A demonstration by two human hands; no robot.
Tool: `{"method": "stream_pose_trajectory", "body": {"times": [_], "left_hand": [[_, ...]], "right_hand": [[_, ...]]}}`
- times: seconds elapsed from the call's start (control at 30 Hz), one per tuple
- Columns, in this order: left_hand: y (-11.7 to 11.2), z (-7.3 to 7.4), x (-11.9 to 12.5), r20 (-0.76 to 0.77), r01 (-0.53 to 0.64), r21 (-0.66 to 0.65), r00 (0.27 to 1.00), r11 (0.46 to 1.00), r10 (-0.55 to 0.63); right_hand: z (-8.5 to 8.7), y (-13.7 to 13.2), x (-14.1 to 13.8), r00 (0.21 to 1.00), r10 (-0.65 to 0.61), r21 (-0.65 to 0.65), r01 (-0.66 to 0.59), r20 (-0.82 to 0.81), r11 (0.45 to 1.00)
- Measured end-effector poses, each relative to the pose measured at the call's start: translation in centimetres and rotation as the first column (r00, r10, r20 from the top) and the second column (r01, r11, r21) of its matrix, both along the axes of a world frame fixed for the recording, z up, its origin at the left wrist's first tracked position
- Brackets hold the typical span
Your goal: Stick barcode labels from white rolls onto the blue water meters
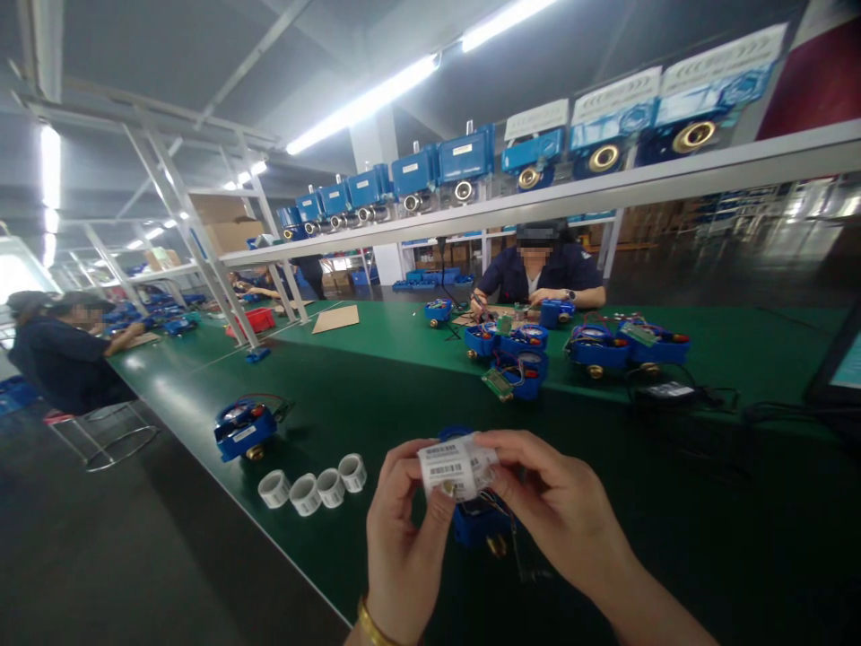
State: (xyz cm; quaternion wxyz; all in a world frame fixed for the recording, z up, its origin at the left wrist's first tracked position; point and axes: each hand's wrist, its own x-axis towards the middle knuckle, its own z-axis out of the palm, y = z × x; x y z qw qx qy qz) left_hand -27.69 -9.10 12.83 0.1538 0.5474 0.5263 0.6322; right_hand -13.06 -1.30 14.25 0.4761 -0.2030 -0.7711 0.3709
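Note:
Between my two hands is a roll of white barcode labels (446, 468), held up above the green bench. My left hand (407, 529) grips the roll from the left, thumb in front and fingers behind. From the right, my right hand (555, 502) pinches the roll's edge with thumb and fingers. Just below and behind them sits a blue meter housing (477, 528) with wires and a brass fitting, partly covered by my hands. Several more label rolls (305, 494) stand in a row to the left. Beyond those rests another open blue meter housing (246, 429).
Across the green bench (350, 386), several open blue housings (521, 372) with circuit boards and wires stand near a co-worker (538, 269). A shelf (417, 220) carrying blue meters runs overhead. A black adapter (669, 392) with cables lies at right, beside a monitor (840, 368).

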Motion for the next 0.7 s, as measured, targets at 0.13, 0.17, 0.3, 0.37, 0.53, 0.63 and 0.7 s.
{"method": "stream_pose_trajectory", "body": {"times": [0.13, 0.17, 0.3, 0.37, 0.53, 0.63, 0.7], "left_hand": [[0.03, -0.23, -0.04, -0.065, -0.041, 0.021, 0.997, 0.999, 0.042], [0.01, -0.27, -0.03, -0.071, -0.042, 0.022, 0.997, 0.999, 0.043], [-0.02, -0.34, 0.08, -0.048, -0.034, 0.002, 0.998, 0.999, 0.034], [0.0, -0.29, 0.15, -0.016, -0.028, -0.019, 0.999, 0.999, 0.027], [-0.03, 0.09, 0.4, 0.047, 0.001, -0.061, 0.999, 0.998, 0.002], [-0.15, 0.44, 0.57, 0.032, 0.005, -0.082, 0.999, 0.997, -0.002], [-0.21, 0.57, 0.65, 0.007, -0.016, -0.09, 1.0, 0.996, 0.017]], "right_hand": [[-0.1, 0.18, -0.08, 0.998, -0.048, 0.025, 0.048, 0.027, 0.999], [-0.18, 0.23, -0.09, 0.998, -0.056, 0.031, 0.055, 0.027, 0.998], [-0.29, 0.35, 0.07, 0.996, -0.084, 0.07, 0.082, 0.04, 0.994], [-0.24, 0.36, 0.23, 0.994, -0.098, 0.105, 0.093, 0.049, 0.99], [-0.21, 0.39, 0.29, 0.993, -0.106, 0.188, 0.094, 0.055, 0.978], [-0.34, 0.36, 0.15, 0.991, -0.125, 0.224, 0.112, 0.046, 0.968], [-0.42, 0.35, 0.09, 0.99, -0.136, 0.249, 0.123, 0.039, 0.961]]}}
